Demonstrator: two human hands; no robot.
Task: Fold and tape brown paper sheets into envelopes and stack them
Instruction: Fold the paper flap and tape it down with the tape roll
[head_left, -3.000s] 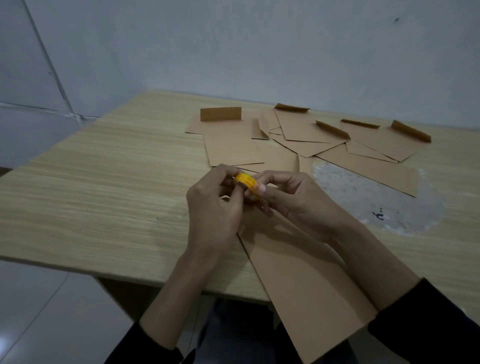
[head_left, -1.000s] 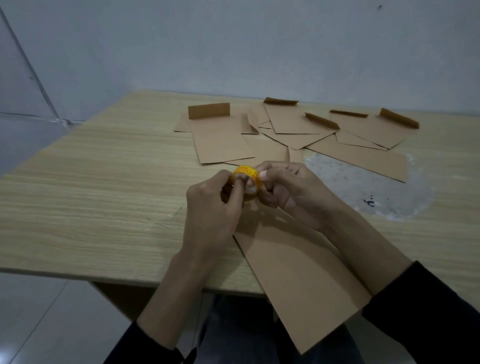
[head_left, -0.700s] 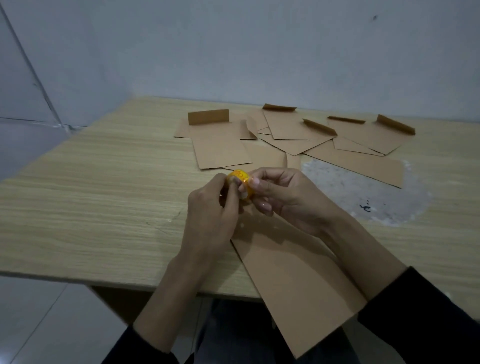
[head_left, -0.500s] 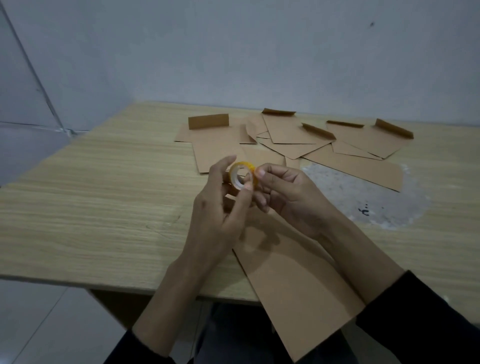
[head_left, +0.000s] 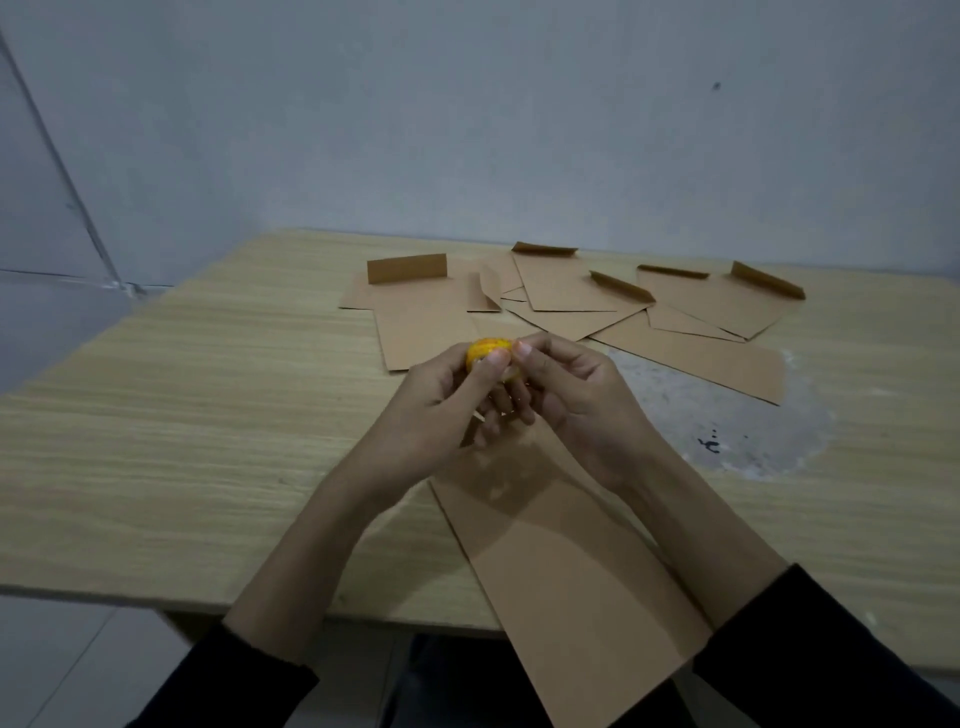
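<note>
A brown paper sheet (head_left: 571, 587) is being seen lying flat at the near edge of the table (head_left: 182, 415). Its near corner is overhanging that edge and its long axis is running from near right to far left, where its far end is being hidden under the two hands. Just above that far end, a small yellow tape roll (head_left: 485, 353) is being gripped by the left hand (head_left: 431, 410), thumb curled over its top. Its right side is being pinched by the fingertips (head_left: 522, 349) of the right hand (head_left: 582, 400), apparently so that the tape's loose end can be found; no freed strip is being shown clearly. Both hands are being held about equally close to the sheet, which lies directly below and nearer than the roll, so any strip is judged to need carrying only downward onto the paper. Farther off, folded brown envelopes (head_left: 571, 291), several with flaps standing up, are being shown spread and overlapping rather than squarely stacked, with a pale worn patch (head_left: 727, 431) just near of them on the right.
</note>
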